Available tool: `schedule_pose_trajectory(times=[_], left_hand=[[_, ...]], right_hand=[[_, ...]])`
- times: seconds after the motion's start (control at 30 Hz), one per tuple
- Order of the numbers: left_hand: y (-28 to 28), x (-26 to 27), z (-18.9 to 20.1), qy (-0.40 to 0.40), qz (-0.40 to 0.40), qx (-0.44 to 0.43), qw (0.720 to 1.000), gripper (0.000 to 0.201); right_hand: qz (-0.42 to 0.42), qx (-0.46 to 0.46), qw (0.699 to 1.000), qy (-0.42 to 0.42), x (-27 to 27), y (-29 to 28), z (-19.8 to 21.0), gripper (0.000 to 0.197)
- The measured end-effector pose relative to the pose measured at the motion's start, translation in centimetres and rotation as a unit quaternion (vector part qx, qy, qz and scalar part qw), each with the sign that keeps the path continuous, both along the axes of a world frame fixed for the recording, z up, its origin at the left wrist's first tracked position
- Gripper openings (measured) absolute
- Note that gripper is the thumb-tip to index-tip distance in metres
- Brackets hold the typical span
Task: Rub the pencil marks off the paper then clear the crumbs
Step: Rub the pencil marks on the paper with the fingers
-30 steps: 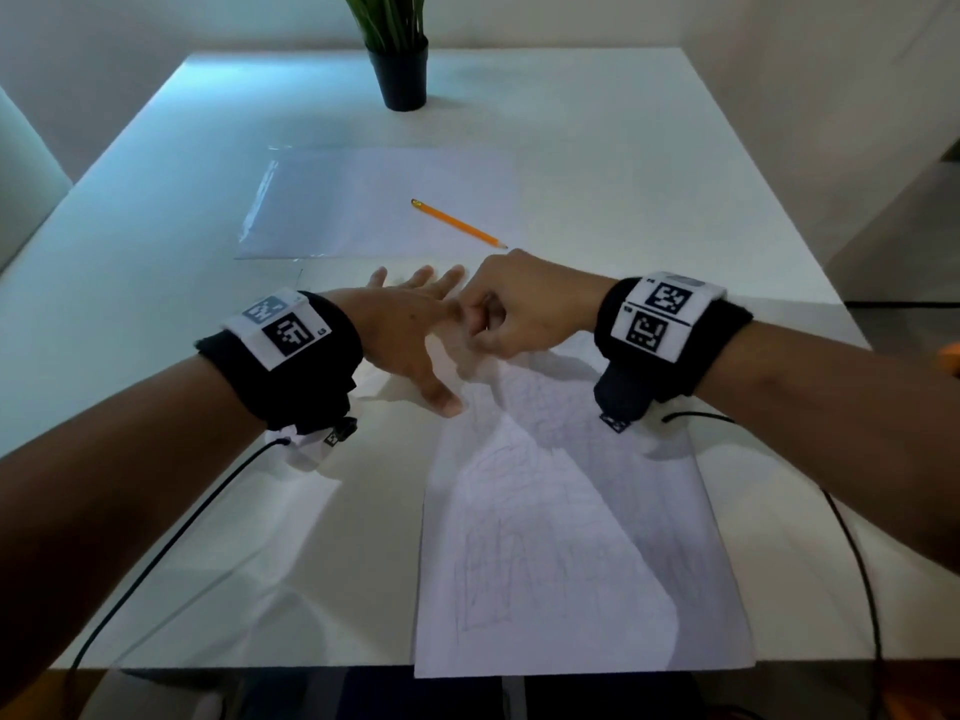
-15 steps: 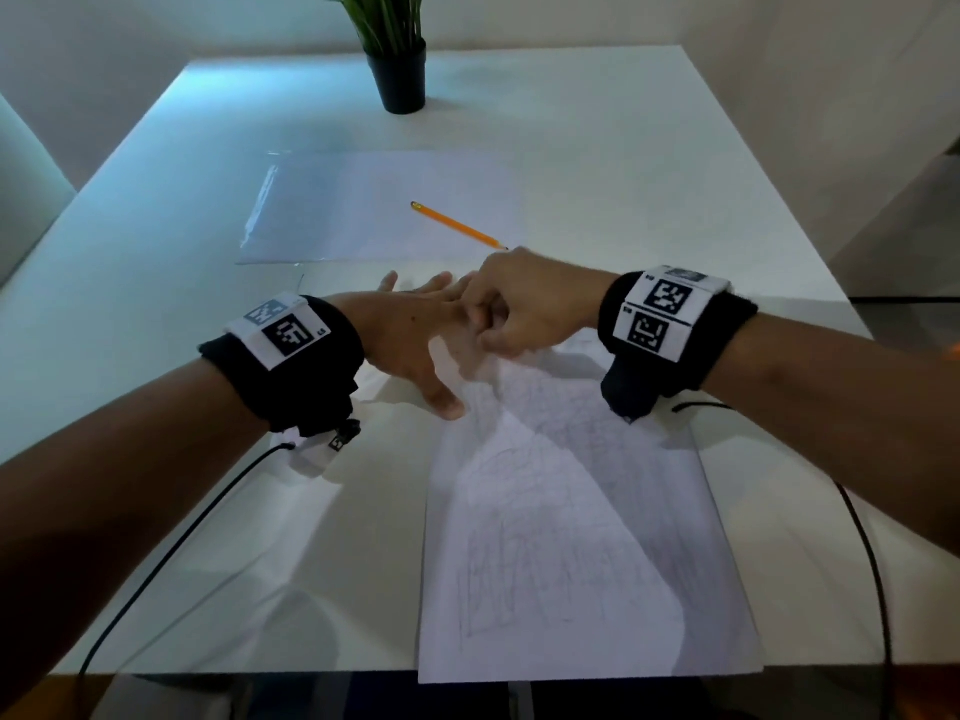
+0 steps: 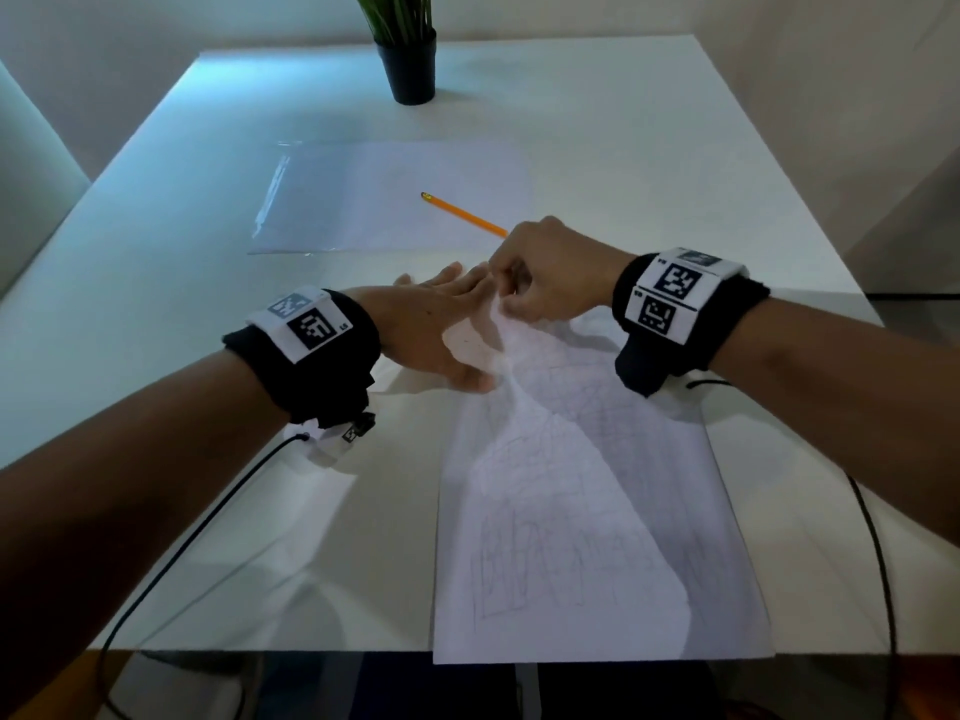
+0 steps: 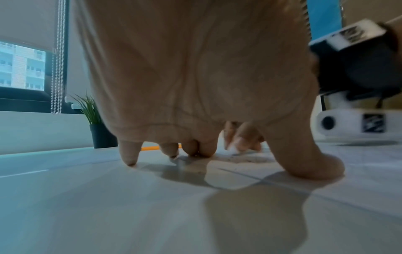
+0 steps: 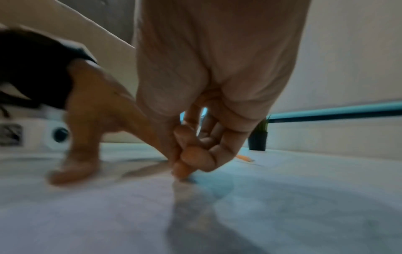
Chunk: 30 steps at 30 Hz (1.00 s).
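Left hand [image 3: 436, 330] flat, fingers spread, pressing the far left corner of the paper [image 3: 587, 511] on the desk [image 3: 156, 304]. Right hand [image 3: 545, 275] curled tight at the paper's far edge; any held object hidden. Pencil [image 3: 462, 214] lies just beyond.

White table [image 3: 623, 148], potted plant [image 3: 408, 54], window w/ blind [image 4: 23, 67].

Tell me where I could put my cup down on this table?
Bare table shows left of the scribbled paper, beside the left hand. More lies right of the plant pot, toward the far corner. It is crowded where both hands meet at the paper's top, near the pencil and the clear sheet.
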State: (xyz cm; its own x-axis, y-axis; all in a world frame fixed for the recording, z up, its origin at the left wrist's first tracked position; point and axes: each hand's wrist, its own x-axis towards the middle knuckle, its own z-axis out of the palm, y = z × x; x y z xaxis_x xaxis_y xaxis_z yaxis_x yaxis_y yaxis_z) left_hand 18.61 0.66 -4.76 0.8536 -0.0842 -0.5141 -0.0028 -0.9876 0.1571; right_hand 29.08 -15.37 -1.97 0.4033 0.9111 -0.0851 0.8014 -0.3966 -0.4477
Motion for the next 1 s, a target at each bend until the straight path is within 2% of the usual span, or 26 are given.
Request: schedule_pose_trajectory(times=[0.03, 0.1, 0.17, 0.27, 0.4, 0.53, 0.7, 0.83, 0.97, 1.0], left_hand=[[-0.1, 0.0, 0.2, -0.002, -0.001, -0.002, 1.000, 0.118], [-0.1, -0.2, 0.4, -0.004, -0.002, -0.011, 1.000, 0.107], [-0.1, 0.0, 0.4, -0.004, -0.005, -0.005, 1.000, 0.117], [-0.1, 0.0, 0.1, -0.002, -0.002, 0.012, 1.000, 0.131], [-0.1, -0.3, 0.4, -0.013, 0.004, -0.019, 1.000, 0.111], [0.1, 0.0, -0.1, -0.013, -0.002, -0.010, 1.000, 0.127], [0.1, -0.2, 0.2, -0.018, -0.001, -0.031, 0.999, 0.107], [0.0, -0.2, 0.1, -0.014, -0.002, -0.012, 1.000, 0.124], [0.0, -0.3, 0.4, -0.015, 0.000, -0.029, 0.999, 0.104], [0.0, -0.2, 0.3, -0.014, 0.000, -0.032, 0.999, 0.107]], right_hand=[[0.020, -0.011, 1.000, 0.009, -0.5, 0.1, 0.0, 0.021], [0.063, -0.050, 0.996, 0.031, -1.4, 0.1, 0.0, 0.015], [0.035, -0.056, 0.998, 0.014, -0.4, 0.2, 0.3, 0.009], [-0.016, -0.028, 0.999, 0.000, 0.9, 0.2, 0.5, 0.009], [0.065, -0.074, 0.995, 0.017, -1.2, 0.3, 0.0, 0.008], [-0.018, -0.030, 0.999, -0.001, 0.9, 0.2, 0.2, 0.013], [0.066, -0.069, 0.995, 0.012, -1.1, 0.3, 0.0, 0.005], [-0.012, -0.028, 0.999, -0.022, 1.2, 0.3, 0.1, 0.007], [0.072, -0.046, 0.996, -0.008, -1.2, 0.4, -0.4, 0.006], [0.064, -0.050, 0.997, -0.008, -1.0, 0.4, -0.2, 0.008]])
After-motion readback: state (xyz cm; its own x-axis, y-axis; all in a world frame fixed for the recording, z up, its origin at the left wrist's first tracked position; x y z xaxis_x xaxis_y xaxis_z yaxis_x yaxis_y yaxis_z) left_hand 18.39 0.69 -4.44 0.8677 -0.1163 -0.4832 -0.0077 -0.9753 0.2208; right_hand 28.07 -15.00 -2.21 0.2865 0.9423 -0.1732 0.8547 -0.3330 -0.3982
